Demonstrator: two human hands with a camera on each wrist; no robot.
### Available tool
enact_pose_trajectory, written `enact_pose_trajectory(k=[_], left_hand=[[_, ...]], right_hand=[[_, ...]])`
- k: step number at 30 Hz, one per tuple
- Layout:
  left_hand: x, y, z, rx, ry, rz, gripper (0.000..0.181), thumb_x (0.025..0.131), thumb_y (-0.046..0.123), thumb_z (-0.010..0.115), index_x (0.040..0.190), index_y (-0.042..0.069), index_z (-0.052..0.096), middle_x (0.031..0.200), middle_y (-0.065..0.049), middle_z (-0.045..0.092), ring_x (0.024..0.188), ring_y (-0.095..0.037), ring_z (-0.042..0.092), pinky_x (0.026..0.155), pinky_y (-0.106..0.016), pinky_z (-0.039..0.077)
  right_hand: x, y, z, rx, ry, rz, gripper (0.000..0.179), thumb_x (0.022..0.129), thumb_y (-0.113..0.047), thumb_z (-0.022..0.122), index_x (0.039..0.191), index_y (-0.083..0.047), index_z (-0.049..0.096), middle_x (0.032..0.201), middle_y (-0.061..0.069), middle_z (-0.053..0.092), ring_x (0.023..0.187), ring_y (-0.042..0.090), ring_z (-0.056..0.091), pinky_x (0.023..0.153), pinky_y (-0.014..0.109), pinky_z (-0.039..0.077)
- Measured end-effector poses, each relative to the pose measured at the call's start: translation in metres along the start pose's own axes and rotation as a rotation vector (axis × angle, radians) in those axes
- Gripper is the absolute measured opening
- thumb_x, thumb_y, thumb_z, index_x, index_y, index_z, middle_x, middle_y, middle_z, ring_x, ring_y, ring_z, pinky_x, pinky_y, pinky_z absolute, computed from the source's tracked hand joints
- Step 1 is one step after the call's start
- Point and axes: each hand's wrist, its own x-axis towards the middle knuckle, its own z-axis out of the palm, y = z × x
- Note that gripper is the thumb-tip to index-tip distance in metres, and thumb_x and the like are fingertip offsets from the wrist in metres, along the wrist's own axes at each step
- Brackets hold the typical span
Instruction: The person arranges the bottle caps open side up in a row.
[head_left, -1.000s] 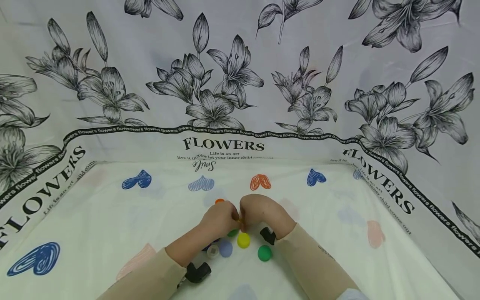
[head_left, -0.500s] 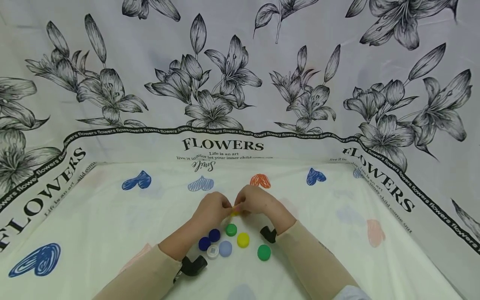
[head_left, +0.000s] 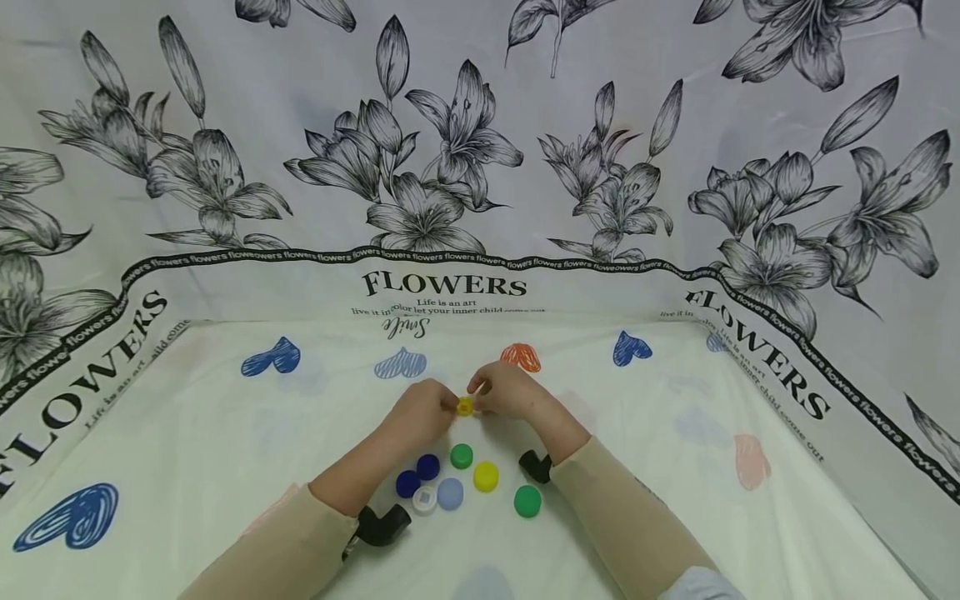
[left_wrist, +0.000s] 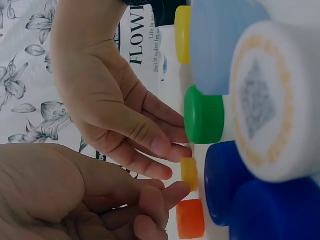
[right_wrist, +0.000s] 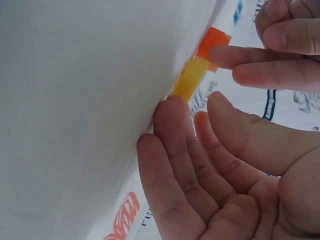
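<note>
A small yellow bottle cap lies on the cloth between my two hands. My left hand touches its left side with an extended index fingertip, the other fingers bent, as the left wrist view shows. My right hand is on the other side, its fingers loosely spread and a fingertip right at the cap's edge in the right wrist view. Just past the yellow cap sits an orange cap, which the left hand hides in the head view.
Nearer the body lie a green cap, two dark blue caps, a light blue cap, a white cap, a larger yellow cap and another green cap. Black wrist-worn devices show beside both sleeves.
Both hands have moved away from the body with the small yellow cap, which now lies farther back on the cloth. The right fingers have loosened around it. The orange cap has become hidden in the head view.
</note>
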Motion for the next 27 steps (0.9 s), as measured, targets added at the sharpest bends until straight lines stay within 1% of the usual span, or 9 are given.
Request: enact_pose_trajectory(k=[5,9,11,13,16,18,23,25,27], left_hand=[[0.000,-0.003,-0.014,-0.044,-0.017,0.015,0.020,0.090,-0.003,0.066,0.107,-0.004,0.078,0.106,-0.013,0.075,0.082,-0.021,0.059,0.066,-0.029,0.048],[-0.002,-0.005,-0.032,-0.036,-0.039,0.018,0.020,0.091,-0.001,0.065,0.107,-0.001,0.077,0.100,-0.008,0.073,0.084,-0.021,0.059,0.069,-0.032,0.051],[-0.005,-0.006,-0.039,-0.004,-0.083,0.026,0.017,0.091,0.000,0.068,0.106,0.000,0.077,0.096,-0.005,0.071,0.083,-0.020,0.059,0.072,-0.033,0.052],[-0.007,-0.005,-0.041,0.038,-0.157,0.042,0.010,0.090,0.003,0.073,0.099,0.003,0.076,0.090,-0.002,0.069,0.081,-0.019,0.058,0.073,-0.034,0.052],[-0.013,-0.001,-0.033,0.094,-0.253,0.079,0.011,0.085,0.004,0.080,0.093,0.007,0.074,0.083,0.000,0.066,0.076,-0.019,0.057,0.072,-0.035,0.051],[-0.016,0.002,-0.023,0.122,-0.286,0.105,0.015,0.082,0.005,0.083,0.091,0.009,0.072,0.081,0.002,0.064,0.073,-0.018,0.056,0.071,-0.035,0.051],[-0.023,0.007,-0.004,0.151,-0.262,0.190,0.020,0.078,0.001,0.085,0.086,0.009,0.069,0.073,0.001,0.061,0.067,-0.019,0.053,0.065,-0.034,0.048],[-0.024,0.007,-0.001,0.136,-0.254,0.208,0.020,0.079,0.003,0.086,0.084,0.009,0.068,0.071,0.001,0.060,0.067,-0.019,0.053,0.065,-0.034,0.048],[-0.023,0.005,0.000,0.107,-0.258,0.226,0.019,0.079,0.005,0.087,0.087,0.010,0.070,0.075,0.004,0.063,0.070,-0.017,0.054,0.068,-0.034,0.050]], right_hand=[[-0.001,-0.003,-0.003,-0.058,-0.008,0.000,0.021,0.093,-0.005,0.075,0.114,-0.006,0.071,0.096,0.005,0.069,0.083,0.018,0.063,0.075,0.031,0.054],[-0.006,-0.007,-0.007,-0.147,-0.002,0.007,0.016,0.092,-0.007,0.077,0.106,-0.009,0.070,0.094,0.003,0.067,0.083,0.019,0.061,0.075,0.031,0.054],[-0.012,-0.010,-0.007,-0.196,-0.025,-0.006,0.012,0.091,-0.010,0.079,0.099,-0.011,0.071,0.093,0.002,0.066,0.084,0.019,0.060,0.076,0.033,0.053],[-0.018,-0.015,-0.005,-0.252,-0.073,-0.026,0.011,0.089,-0.013,0.081,0.093,-0.014,0.071,0.091,0.000,0.065,0.083,0.020,0.059,0.076,0.034,0.052],[-0.026,-0.022,0.002,-0.354,-0.155,-0.064,0.010,0.088,-0.018,0.082,0.092,-0.016,0.074,0.090,-0.004,0.065,0.083,0.017,0.058,0.077,0.033,0.051],[-0.030,-0.027,0.008,-0.401,-0.186,-0.088,0.009,0.088,-0.017,0.082,0.093,-0.016,0.075,0.088,-0.007,0.065,0.081,0.014,0.059,0.077,0.031,0.051],[-0.035,-0.032,0.019,-0.467,-0.175,-0.099,0.010,0.086,-0.013,0.081,0.089,-0.013,0.072,0.080,-0.003,0.062,0.075,0.016,0.056,0.074,0.030,0.050],[-0.036,-0.033,0.021,-0.465,-0.169,-0.091,0.016,0.082,-0.016,0.086,0.087,-0.013,0.071,0.078,-0.002,0.061,0.074,0.016,0.055,0.073,0.030,0.050],[-0.036,-0.033,0.024,-0.447,-0.169,-0.092,0.023,0.077,-0.020,0.091,0.087,-0.013,0.071,0.078,-0.004,0.061,0.074,0.015,0.056,0.073,0.029,0.050]])
